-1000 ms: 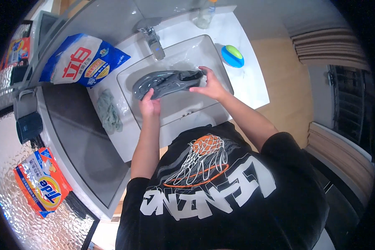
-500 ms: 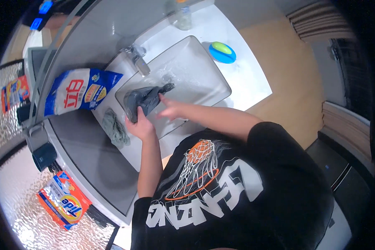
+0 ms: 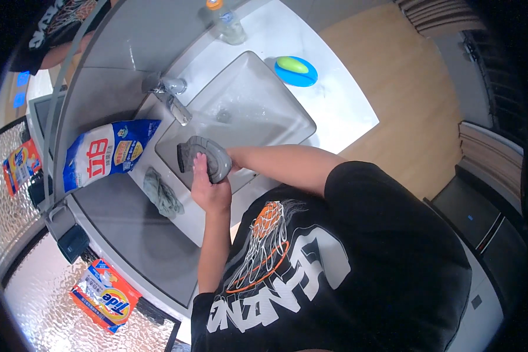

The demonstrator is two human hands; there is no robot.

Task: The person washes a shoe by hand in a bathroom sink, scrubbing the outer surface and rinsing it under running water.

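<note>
A wet, dark grey cloth item [image 3: 216,154], bunched into a rounded shape with a darker part on its left, is up over the near left part of the sink [image 3: 275,126]. My left hand [image 3: 208,190] is closed on its near side, fingers laid against it. On the right, my right hand [image 3: 235,159] grips the same cloth, its fingers mostly hidden behind it. A second, grey-green wet cloth [image 3: 163,193] lies crumpled on the counter left of the sink. The cloth's exact kind cannot be made out.
A chrome faucet [image 3: 173,102] reaches over the sink's left side. Beside it leans a blue and white detergent bag [image 3: 108,154]. A blue dish [image 3: 304,78] with green soap [image 3: 291,64] and a clear bottle with an orange cap [image 3: 228,26] stand beyond. An orange packet [image 3: 107,296] hangs lower left.
The grey cloth has gone from spread and dangling in the sink to a compact, rounded bundle. My right hand has moved from its right edge to behind it. The view has shifted.
</note>
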